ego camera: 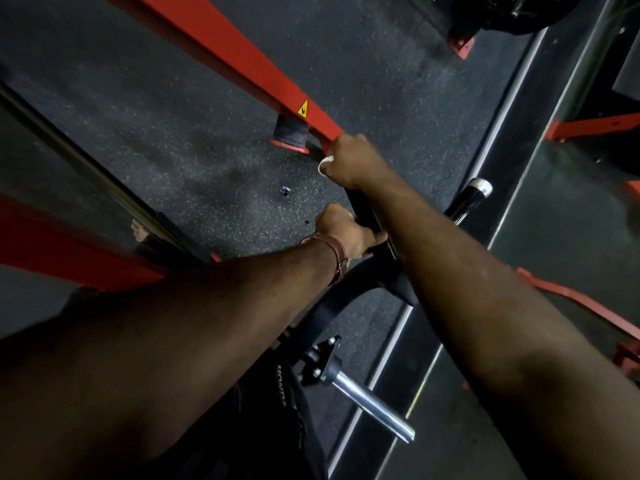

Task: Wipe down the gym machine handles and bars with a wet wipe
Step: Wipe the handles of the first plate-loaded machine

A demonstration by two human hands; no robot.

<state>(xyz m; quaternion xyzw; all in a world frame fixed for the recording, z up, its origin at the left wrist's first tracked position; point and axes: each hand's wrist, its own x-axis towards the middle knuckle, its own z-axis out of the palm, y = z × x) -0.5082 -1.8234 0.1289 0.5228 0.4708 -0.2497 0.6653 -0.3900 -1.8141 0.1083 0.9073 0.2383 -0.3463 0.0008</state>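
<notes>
At the near end of the black handle [363, 211], the left hand [341, 230] curls round it, bracing. Farther along, toward twelve o'clock, the right hand [353, 159] is fisted over the far end, with the white wipe [325, 164] bunched inside and poking out at its nine o'clock side. Wiping looks under way; the next stroke probably needs the right hand sliding down the handle toward the left.

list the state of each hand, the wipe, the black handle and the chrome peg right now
right hand: fingers curled round the wet wipe and the handle's far end
wet wipe: bunched, white edge poking out of the right hand
left hand: gripping the handle lower down
black handle: held by both hands
chrome peg: bare, no plate on it
</notes>
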